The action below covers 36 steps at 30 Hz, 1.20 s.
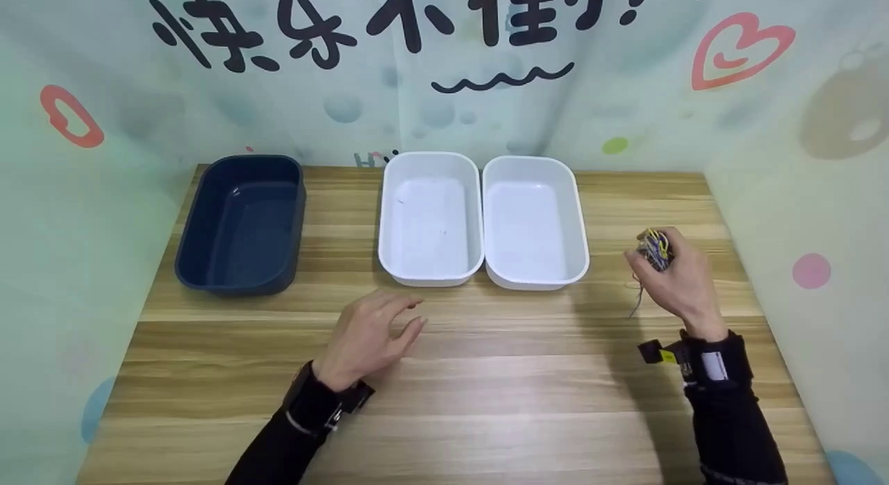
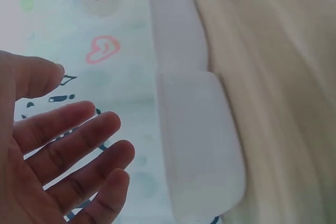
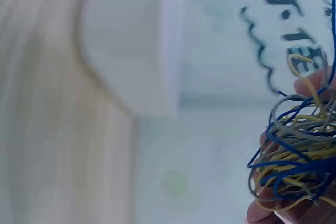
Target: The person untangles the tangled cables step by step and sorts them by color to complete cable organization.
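Observation:
My right hand (image 1: 677, 280) holds a tangled bundle of thin wires (image 1: 655, 250) above the table, to the right of the white bins. Blue, yellow and grey strands show in the bundle (image 3: 296, 150) in the right wrist view, with fingers curled round it. One loose end dangles below the hand in the head view. My left hand (image 1: 368, 335) holds nothing and hovers in front of the left white bin (image 1: 432, 280), its fingers relaxed and slightly bent. In the left wrist view the fingers of this hand (image 2: 68, 150) are spread apart.
A second white bin (image 1: 538, 283) stands right beside the first at the back of the wooden table (image 1: 486, 401). Farther left is a dark blue bin (image 1: 239, 287). A printed cloth backdrop (image 1: 625, 110) rises behind the table and along both sides.

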Each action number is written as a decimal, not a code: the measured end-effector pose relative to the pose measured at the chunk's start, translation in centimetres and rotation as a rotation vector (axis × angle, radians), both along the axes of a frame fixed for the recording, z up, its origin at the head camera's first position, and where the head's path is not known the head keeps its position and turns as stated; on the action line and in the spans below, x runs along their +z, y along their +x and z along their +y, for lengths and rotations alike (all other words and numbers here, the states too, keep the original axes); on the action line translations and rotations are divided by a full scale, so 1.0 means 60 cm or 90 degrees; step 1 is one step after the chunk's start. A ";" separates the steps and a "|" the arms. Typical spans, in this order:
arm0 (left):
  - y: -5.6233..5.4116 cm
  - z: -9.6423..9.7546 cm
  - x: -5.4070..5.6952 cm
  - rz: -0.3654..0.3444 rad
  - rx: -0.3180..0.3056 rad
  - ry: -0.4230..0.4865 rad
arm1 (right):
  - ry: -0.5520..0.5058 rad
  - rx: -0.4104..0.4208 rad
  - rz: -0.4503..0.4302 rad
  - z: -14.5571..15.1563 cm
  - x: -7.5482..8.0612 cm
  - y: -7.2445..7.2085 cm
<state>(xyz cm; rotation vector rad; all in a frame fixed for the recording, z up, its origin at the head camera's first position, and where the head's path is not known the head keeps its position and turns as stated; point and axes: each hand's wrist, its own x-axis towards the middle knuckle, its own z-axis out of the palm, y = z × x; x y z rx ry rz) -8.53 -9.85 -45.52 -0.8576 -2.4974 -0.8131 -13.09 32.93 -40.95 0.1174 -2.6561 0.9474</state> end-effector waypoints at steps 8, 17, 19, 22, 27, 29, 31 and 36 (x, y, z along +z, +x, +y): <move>-0.016 0.022 0.049 0.009 0.006 0.131 | -0.152 0.048 0.068 -0.084 0.021 -0.005; -0.030 0.070 0.078 0.017 -0.041 0.268 | -0.237 0.142 0.140 -0.154 0.037 -0.018; -0.032 0.083 0.079 0.019 -0.046 0.293 | -0.268 0.165 0.146 -0.170 0.039 -0.019; -0.034 0.102 0.076 0.010 -0.056 0.325 | -0.324 0.196 0.145 -0.195 0.037 -0.021; -0.035 0.128 0.069 -0.023 -0.081 0.345 | -0.401 0.233 0.130 -0.236 0.034 -0.023; -0.035 0.134 0.066 -0.036 -0.092 0.349 | -0.415 0.239 0.125 -0.250 0.033 -0.023; -0.035 0.138 0.063 -0.049 -0.098 0.353 | -0.422 0.243 0.119 -0.260 0.032 -0.022; -0.034 0.145 0.055 -0.069 -0.098 0.361 | -0.419 0.246 0.104 -0.278 0.028 -0.022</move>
